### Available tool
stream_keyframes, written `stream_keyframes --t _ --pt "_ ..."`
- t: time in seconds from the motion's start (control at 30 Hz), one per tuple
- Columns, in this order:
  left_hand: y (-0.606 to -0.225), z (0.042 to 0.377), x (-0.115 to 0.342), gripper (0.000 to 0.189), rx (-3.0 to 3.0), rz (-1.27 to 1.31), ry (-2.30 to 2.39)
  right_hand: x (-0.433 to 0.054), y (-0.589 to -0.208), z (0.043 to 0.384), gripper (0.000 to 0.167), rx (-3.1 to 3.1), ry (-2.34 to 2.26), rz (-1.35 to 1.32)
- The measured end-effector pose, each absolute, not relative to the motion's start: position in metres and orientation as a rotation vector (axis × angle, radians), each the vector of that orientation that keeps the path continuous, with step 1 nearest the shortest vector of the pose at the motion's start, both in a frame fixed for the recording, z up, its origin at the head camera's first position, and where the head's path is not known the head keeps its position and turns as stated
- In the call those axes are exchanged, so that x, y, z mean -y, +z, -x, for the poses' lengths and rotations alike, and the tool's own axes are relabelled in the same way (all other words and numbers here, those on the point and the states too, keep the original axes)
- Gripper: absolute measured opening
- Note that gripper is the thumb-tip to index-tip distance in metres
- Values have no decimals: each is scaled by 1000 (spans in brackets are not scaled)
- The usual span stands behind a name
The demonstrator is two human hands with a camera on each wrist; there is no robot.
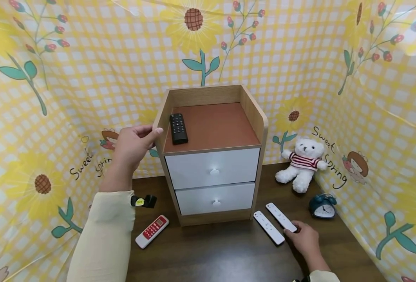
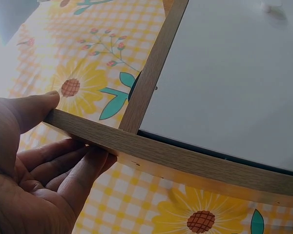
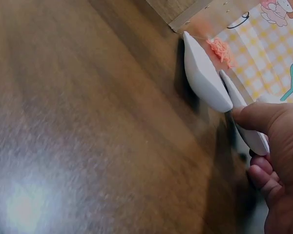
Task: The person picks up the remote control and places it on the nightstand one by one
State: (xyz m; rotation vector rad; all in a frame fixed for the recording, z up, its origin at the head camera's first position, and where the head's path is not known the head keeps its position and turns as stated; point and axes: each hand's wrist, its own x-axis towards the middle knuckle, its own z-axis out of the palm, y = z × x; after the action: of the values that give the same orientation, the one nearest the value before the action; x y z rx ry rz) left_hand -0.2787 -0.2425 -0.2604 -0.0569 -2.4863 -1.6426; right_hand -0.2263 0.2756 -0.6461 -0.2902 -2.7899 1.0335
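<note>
My left hand point(image 1: 132, 143) grips the front edge of the left side panel of a small wooden cabinet point(image 1: 259, 156); in the left wrist view the thumb lies on one side of the panel and the fingers on the other. A black remote control point(image 1: 178, 128) lies on the cabinet's brown top, just right of that hand. At the lower right, my right hand point(image 1: 304, 239) pinches the near end of a white remote control point(image 1: 278, 215). A second white remote control point(image 1: 268, 227) lies beside it on the table, to its left.
Two white drawers point(image 1: 194, 170) front the cabinet, both closed. A red-and-white remote control point(image 1: 152, 232) lies on the dark wooden table point(image 1: 208, 254) at left. To the right are a white teddy bear point(image 1: 303, 164) and a teal alarm clock point(image 1: 322, 206). Patterned sheets point(image 1: 123, 78) surround the table.
</note>
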Motion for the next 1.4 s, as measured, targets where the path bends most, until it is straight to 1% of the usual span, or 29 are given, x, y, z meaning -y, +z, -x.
stream_keyframes --t 0.17,0.27,0.4,0.53,0.7,0.9,1.17,1.4 --pt "-260 279 242 63 2481 65 -1639 -275 -639 229 55 2746 1129 394" --pt "-260 279 242 63 2477 66 -1646 -274 -629 233 57 2699 1162 446" --pt "-260 278 242 63 2472 64 -1647 -271 -605 240 55 2609 1174 485" --pt "-261 278 242 64 2469 63 -1642 -268 -572 247 55 2552 1125 513" --pt "-261 279 241 65 2468 69 -1648 -265 -523 259 55 2502 1076 512" --pt "-261 278 241 65 2455 65 -1672 -254 -448 271 51 2419 1048 466" --pt "-261 277 244 65 2474 56 -1646 -233 -348 278 59 2350 1109 386" --pt "-261 278 242 65 2482 59 -1650 -216 -285 283 59 2289 1089 345"
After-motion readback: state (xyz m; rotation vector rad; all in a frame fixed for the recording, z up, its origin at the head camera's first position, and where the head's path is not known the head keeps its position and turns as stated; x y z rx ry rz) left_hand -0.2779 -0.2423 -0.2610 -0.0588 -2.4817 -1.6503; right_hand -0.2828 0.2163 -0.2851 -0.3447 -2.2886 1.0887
